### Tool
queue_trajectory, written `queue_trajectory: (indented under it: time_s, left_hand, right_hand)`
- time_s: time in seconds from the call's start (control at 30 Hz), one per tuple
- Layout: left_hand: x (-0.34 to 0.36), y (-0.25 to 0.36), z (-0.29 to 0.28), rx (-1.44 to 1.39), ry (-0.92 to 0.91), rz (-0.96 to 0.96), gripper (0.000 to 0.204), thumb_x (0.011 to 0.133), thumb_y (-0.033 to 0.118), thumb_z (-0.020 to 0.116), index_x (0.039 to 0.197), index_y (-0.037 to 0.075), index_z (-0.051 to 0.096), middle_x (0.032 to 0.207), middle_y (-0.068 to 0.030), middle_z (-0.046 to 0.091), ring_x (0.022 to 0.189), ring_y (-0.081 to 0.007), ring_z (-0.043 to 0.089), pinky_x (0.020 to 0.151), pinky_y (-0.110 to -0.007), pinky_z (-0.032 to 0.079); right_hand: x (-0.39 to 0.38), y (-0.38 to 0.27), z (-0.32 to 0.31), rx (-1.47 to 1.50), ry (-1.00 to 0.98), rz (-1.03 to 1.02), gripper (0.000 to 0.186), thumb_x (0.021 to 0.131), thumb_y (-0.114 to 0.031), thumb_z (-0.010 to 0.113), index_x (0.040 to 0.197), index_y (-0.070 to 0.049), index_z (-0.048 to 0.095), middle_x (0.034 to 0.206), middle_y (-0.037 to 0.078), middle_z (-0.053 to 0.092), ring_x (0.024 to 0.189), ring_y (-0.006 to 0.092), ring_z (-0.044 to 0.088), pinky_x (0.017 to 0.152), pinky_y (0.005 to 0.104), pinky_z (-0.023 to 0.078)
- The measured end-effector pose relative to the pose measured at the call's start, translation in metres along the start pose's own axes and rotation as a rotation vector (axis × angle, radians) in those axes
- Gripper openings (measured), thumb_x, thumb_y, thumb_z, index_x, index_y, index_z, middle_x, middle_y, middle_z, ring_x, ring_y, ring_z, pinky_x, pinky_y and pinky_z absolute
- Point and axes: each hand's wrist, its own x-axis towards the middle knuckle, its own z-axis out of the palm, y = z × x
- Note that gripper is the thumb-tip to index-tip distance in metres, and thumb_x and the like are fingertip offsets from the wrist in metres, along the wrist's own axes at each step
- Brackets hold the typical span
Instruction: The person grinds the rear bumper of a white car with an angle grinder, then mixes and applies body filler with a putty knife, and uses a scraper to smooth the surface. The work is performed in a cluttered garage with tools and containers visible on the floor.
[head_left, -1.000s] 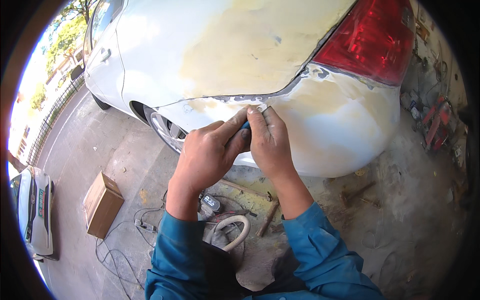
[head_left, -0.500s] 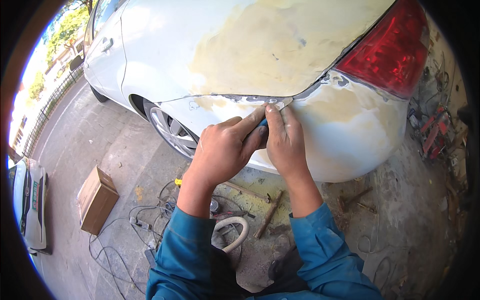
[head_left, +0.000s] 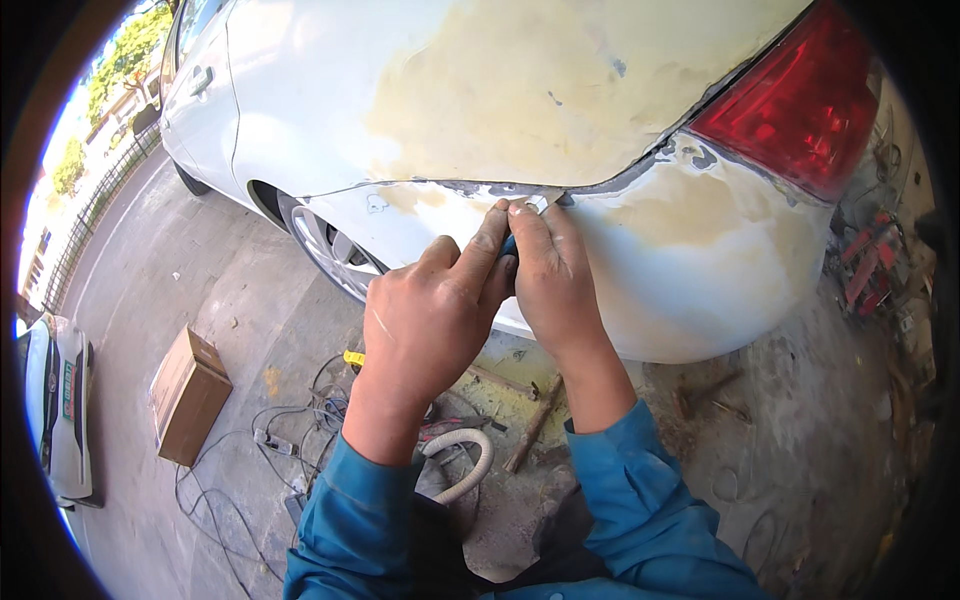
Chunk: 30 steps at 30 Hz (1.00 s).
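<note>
A flat-bladed scraper (head_left: 541, 203) with a blue handle is held at the seam between the rear quarter panel (head_left: 500, 110) and the bumper (head_left: 730, 300) of a white car. My left hand (head_left: 430, 305) wraps the handle, index finger stretched toward the blade. From the other side my right hand (head_left: 555, 280) closes on the same tool, its fingertips pressing near the blade. Much of the handle is hidden by my fingers. Beige filler patches cover the panel and bumper, and dark, chipped spots run along the seam. Right of it sits the red tail light (head_left: 790, 110).
A cardboard box (head_left: 192, 397) stands on the concrete at left, beside tangled cables (head_left: 215, 510). Below my hands lie a pale hose (head_left: 475, 470) and a wooden stick (head_left: 535, 425). Red metal parts (head_left: 868, 262) are piled at right; another car (head_left: 62, 410) is far left.
Both hands and the scraper have shifted slightly left along the seam, still gripping together. The view has also moved a little, with the tail light now farther right.
</note>
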Motion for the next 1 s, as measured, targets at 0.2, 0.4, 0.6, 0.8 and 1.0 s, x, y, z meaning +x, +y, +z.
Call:
queue_trajectory:
  time_s: [0.2, 0.4, 0.6, 0.8, 1.0]
  left_hand:
    - [-0.007, 0.048, -0.014, 0.172, -0.048, -0.116, 0.049, 0.1, 0.027, 0.078, 0.147, 0.013, 0.073, 0.075, -0.0082, 0.066, 0.054, -0.025, 0.068, 0.049, -0.039, 0.053]
    - [-0.01, 0.047, -0.004, 0.178, -0.018, -0.119, 0.05, 0.1, 0.028, 0.079, 0.147, 0.014, 0.073, 0.074, -0.0078, 0.065, 0.054, -0.025, 0.068, 0.049, -0.04, 0.053]
    - [-0.003, 0.013, -0.004, 0.079, 0.004, -0.041, 0.048, 0.099, 0.029, 0.08, 0.146, 0.022, 0.075, 0.073, -0.0053, 0.064, 0.055, -0.0253, 0.068, 0.052, -0.041, 0.054]
    - [-0.011, 0.012, -0.029, -0.017, -0.071, -0.118, 0.041, 0.099, 0.024, 0.08, 0.138, 0.012, 0.08, 0.074, -0.0099, 0.071, 0.059, -0.0281, 0.07, 0.057, -0.042, 0.056]
    - [-0.005, -0.001, -0.027, -0.145, -0.077, -0.041, 0.04, 0.1, 0.021, 0.079, 0.139, 0.013, 0.079, 0.077, -0.0113, 0.073, 0.064, -0.0297, 0.072, 0.06, -0.042, 0.055]
  right_hand:
    - [-0.005, -0.027, -0.023, 0.098, -0.147, 0.186, 0.031, 0.113, -0.025, 0.055, 0.1, 0.001, 0.065, 0.09, 0.005, 0.063, 0.086, 0.0131, 0.058, 0.077, 0.0334, 0.051]
    - [-0.003, -0.008, -0.025, 0.103, -0.185, 0.087, 0.029, 0.114, -0.028, 0.056, 0.11, -0.003, 0.07, 0.098, 0.002, 0.064, 0.089, 0.0103, 0.058, 0.077, 0.0291, 0.049]
    - [-0.002, -0.007, -0.001, 0.033, -0.043, -0.002, 0.037, 0.114, -0.028, 0.055, 0.099, 0.005, 0.063, 0.085, 0.011, 0.063, 0.083, 0.0165, 0.058, 0.078, 0.0374, 0.052]
    - [-0.012, -0.003, 0.007, -0.004, -0.101, 0.024, 0.05, 0.112, -0.035, 0.055, 0.091, 0.009, 0.063, 0.084, 0.02, 0.07, 0.079, 0.0247, 0.068, 0.072, 0.0426, 0.055]
    - [-0.016, -0.009, 0.012, 0.005, -0.001, -0.031, 0.044, 0.115, -0.03, 0.054, 0.092, 0.007, 0.063, 0.077, 0.019, 0.067, 0.073, 0.0244, 0.065, 0.071, 0.0431, 0.055]
